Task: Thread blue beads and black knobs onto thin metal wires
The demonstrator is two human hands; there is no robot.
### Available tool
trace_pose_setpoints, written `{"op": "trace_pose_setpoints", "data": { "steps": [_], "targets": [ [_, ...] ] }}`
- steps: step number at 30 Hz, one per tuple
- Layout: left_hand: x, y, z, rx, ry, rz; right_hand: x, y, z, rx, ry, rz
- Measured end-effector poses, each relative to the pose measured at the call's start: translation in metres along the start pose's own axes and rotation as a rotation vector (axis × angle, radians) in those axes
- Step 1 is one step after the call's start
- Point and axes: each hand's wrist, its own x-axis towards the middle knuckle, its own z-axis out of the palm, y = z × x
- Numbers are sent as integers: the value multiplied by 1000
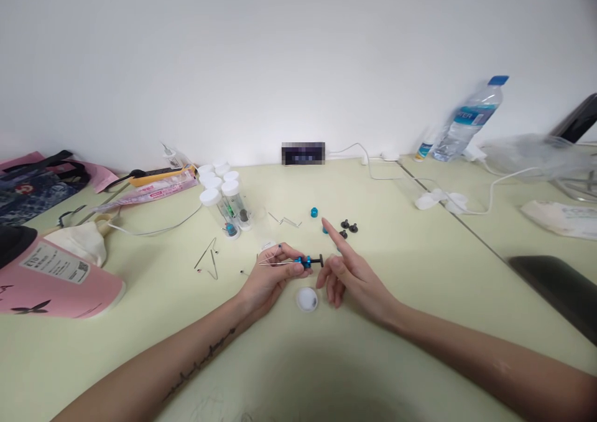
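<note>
My left hand is closed, pinching a small blue metal part between thumb and fingers. A black screw-like piece sticks out of its right end, and thin metal wires extend to the left. Just right of it hovers my right hand, index finger stretched out and the others loosely bent, with nothing visible in it. Below the hands lies a round white lid with a small dark thing in it. Beyond them are a blue part, another partly hidden by my index finger, and several black screws.
White-capped clear tubes stand at the back left, near bent metal wires and hex keys. A pink cup is at the left. To the right are a water bottle, a white cable and a dark flat object.
</note>
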Motion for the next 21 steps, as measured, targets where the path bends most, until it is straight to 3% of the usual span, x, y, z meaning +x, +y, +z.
{"op": "trace_pose_setpoints", "data": {
  "steps": [9, 16, 21],
  "targets": [
    [-1, 1, 2, 23, -6, 9, 1, 12, -2, -85, -68, -44],
    [-1, 1, 2, 24, 18, 16, -4, 6, 1, -142, 102, -97],
    [-1, 0, 1, 29, 29, 8, -6, 8, 2, -202, 133, -159]
  ]
}}
